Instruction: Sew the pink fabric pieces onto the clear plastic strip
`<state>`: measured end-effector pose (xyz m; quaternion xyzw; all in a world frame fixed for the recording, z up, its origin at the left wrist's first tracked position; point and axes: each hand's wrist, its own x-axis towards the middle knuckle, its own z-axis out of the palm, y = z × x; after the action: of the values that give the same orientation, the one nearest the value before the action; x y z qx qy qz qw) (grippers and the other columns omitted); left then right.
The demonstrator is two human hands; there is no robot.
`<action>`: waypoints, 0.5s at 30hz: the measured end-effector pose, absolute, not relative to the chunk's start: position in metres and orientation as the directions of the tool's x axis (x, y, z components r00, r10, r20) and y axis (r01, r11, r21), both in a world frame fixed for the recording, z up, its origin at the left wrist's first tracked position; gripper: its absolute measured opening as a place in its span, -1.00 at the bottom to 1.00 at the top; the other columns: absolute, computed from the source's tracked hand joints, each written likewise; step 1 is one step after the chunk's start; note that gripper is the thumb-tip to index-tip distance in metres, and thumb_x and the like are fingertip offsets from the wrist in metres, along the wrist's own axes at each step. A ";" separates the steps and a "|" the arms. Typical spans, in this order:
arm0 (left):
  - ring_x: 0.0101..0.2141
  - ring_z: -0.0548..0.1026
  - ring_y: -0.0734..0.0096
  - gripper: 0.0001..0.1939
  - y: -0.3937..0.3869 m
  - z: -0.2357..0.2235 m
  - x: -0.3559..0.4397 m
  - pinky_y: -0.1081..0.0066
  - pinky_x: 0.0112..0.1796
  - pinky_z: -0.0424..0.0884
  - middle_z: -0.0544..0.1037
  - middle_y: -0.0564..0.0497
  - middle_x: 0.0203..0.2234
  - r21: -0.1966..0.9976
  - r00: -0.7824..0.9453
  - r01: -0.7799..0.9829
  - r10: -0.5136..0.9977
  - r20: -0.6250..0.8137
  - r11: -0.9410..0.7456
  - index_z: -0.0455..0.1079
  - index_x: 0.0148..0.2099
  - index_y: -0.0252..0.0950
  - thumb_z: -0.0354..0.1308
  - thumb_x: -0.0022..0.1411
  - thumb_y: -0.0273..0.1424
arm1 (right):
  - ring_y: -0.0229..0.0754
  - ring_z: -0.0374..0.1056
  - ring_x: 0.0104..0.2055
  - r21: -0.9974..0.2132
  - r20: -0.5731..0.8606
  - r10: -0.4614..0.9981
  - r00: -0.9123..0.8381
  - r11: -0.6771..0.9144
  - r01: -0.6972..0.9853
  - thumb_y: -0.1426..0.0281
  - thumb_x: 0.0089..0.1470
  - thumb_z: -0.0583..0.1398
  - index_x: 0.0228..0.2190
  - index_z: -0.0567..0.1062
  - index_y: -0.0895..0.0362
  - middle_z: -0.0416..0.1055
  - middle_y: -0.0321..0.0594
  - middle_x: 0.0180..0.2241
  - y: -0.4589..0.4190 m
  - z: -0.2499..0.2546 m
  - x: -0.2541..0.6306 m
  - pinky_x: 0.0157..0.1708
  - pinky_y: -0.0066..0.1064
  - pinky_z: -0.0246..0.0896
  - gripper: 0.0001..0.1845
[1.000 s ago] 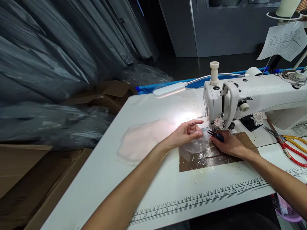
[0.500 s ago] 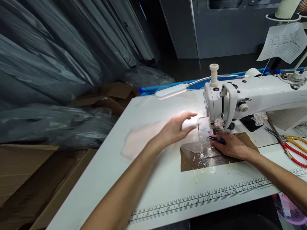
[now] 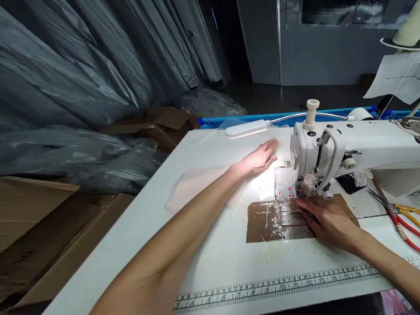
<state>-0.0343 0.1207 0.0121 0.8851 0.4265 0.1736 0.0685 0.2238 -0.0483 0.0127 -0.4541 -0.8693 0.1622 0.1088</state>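
Observation:
My left hand [image 3: 260,158] lies palm down on the white table [image 3: 210,148], left of the sewing machine's head [image 3: 303,153], its fingers stretched out toward the back under the lamp. Nothing shows in its grasp. A pale, sheer piece of fabric [image 3: 190,188] lies flat on the table, partly behind my left forearm. My right hand [image 3: 328,221] rests on the brown tape patch [image 3: 262,223] in front of the needle area. Its fingers are curled round dark tweezers [image 3: 310,215], mostly hidden by the hand; only a bluish bit shows.
A slim lamp [image 3: 247,129] hangs over the table's back. At right lie red- and yellow-handled scissors [image 3: 398,218]. A printed ruler [image 3: 278,284] runs along the front edge. Cardboard boxes [image 3: 82,249] and plastic-wrapped bundles [image 3: 82,153] stand left of the table.
My left hand has moved toward the back of the table and flattened. The sheer fabric near the needle has left the tape patch. My right hand has turned over the tweezers, hiding their tips.

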 end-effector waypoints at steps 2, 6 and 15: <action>0.26 0.19 0.06 -0.51 0.130 0.013 -0.037 0.15 0.21 0.19 0.19 -0.28 0.27 0.309 0.532 0.726 0.786 0.314 -0.615 0.15 0.28 -0.35 -0.10 0.36 -0.32 | -0.01 0.54 -0.31 -0.387 0.037 0.846 -0.532 0.503 0.773 0.43 0.16 0.07 0.14 0.42 0.06 0.60 -0.14 -0.24 -0.055 0.015 0.237 -0.32 -0.21 0.47 -0.49; 0.14 0.32 0.05 -0.59 0.127 0.015 -0.043 0.09 0.18 0.20 0.36 -0.22 0.13 0.322 0.437 0.765 0.817 0.376 -0.557 0.26 0.18 -0.30 -0.08 0.33 -0.39 | -0.04 0.55 -0.19 -0.389 0.201 0.915 -0.350 0.402 0.829 0.31 0.20 0.03 -0.01 0.54 0.04 0.58 -0.19 -0.13 -0.068 0.015 0.281 -0.23 -0.26 0.50 -0.58; -0.19 0.53 0.20 -0.76 0.105 0.017 -0.047 0.30 -0.07 0.38 0.59 -0.07 -0.25 0.342 0.565 0.727 0.802 0.195 -0.596 0.47 -0.12 -0.24 0.04 0.21 -0.47 | 0.22 0.41 -0.25 -0.016 0.513 0.822 -0.246 0.295 0.955 -0.02 0.25 -0.05 -0.20 0.62 0.08 0.53 0.02 -0.27 -0.075 0.000 0.347 -0.40 -0.03 0.31 -0.41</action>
<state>-0.0468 0.1055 0.0169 0.8775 0.4354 0.1666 0.1121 0.3474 -0.0750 -0.0005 -0.5739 -0.7744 -0.1521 0.2187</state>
